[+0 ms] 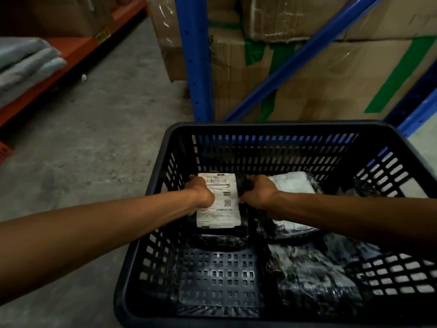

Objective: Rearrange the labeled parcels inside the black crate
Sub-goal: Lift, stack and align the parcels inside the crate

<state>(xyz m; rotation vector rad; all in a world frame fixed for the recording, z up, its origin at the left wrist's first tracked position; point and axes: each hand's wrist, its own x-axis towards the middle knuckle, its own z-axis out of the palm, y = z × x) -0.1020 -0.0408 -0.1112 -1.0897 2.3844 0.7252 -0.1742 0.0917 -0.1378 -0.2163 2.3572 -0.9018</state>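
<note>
Reaching past the black crate's near rim (189, 320), left hand (201, 191) and right hand (259, 192) are pinching the labeled parcel's (220, 202) opposite long edges, its long axis running near-to-far.

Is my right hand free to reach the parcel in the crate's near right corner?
Probably not yet: the right hand is gripping the labeled parcel with the left hand. Nothing covers the near-right parcel.

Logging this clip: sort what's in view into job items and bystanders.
Job: black crate; labeled parcel, gripped by left hand and right hand; second parcel; dark wrapped parcel.

Bystanders: cardboard boxes; blue rack; folded grey cloth.
</note>
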